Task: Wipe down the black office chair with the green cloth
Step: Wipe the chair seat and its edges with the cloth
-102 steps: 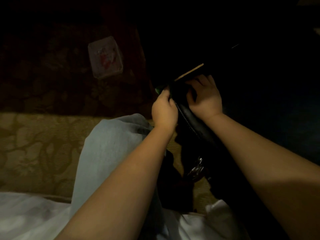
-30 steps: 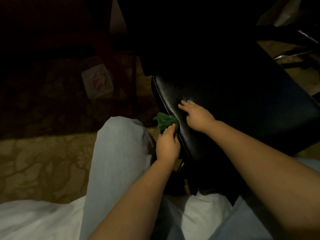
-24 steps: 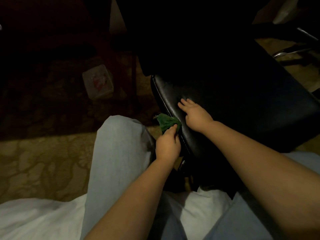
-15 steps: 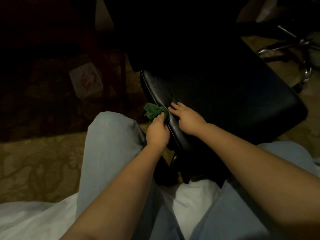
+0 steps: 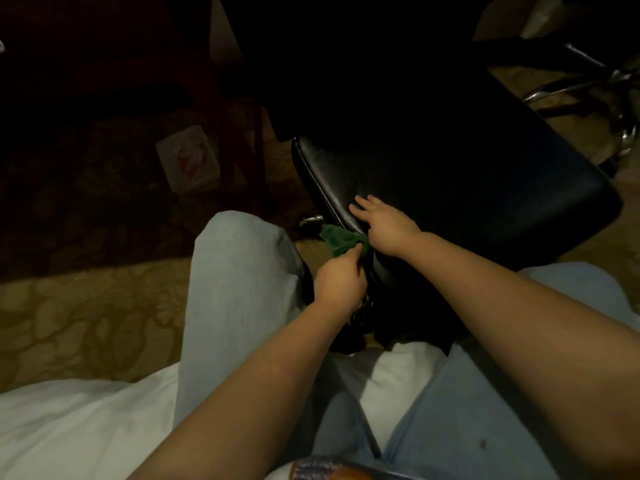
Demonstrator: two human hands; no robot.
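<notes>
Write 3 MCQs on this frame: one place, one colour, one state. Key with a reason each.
1. Where is the cloth relative to the seat?
A. on the middle of its top
B. at its side edge, gripped by the left hand
C. far off it, lying on the floor

2. What colour are the trousers?
A. black
B. red
C. light blue

3. How is the right hand?
A. fingers spread flat on the seat
B. gripping the cloth
C. a fist in the air

Key:
1 B, the green bunch sticks out of the left hand against the seat's stitched edge.
2 C, both legs show pale blue.
3 A, its fingers lie straight on the black leather.
</notes>
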